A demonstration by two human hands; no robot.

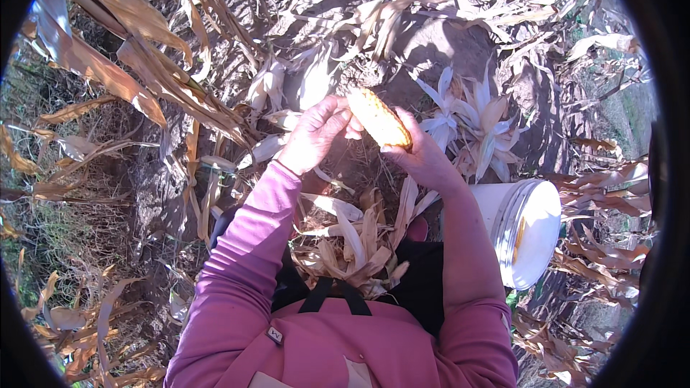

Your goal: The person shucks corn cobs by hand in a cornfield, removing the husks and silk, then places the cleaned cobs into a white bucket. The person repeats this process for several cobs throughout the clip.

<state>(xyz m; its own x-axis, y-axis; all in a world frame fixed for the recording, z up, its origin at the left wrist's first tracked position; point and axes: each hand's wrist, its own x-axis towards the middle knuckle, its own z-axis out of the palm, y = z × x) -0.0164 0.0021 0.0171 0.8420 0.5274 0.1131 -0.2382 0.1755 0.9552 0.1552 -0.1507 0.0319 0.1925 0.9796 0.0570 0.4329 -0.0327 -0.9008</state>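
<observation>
Yellow and bright in the sun, an ear of corn (pixel 381 121) is held up above the ground near the middle of the scene, slanting from far left to near right. The right hand (pixel 424 159) has its fingers closed around the near right end of the ear. The left hand (pixel 316 135) is beside the far left end, its fingers bent toward the ear (whether they pinch it or only rest beside it, I cannot tell). A pink sleeve (pixel 241 266) covers the left forearm. On the near side of the hands, between dark-clad legs, lies a loose heap of dry husks (pixel 352 251). To the right, just beside the right forearm, is a white bucket (pixel 483 208) with something yellow inside (too little shows to say what). Farther off, beyond the bucket, a cluster of pale husks (pixel 492 122) spreads out like a star on the brown soil (pixel 424 47). Dry stalks (pixel 136 54) with long tan leaves slant across the far left.
</observation>
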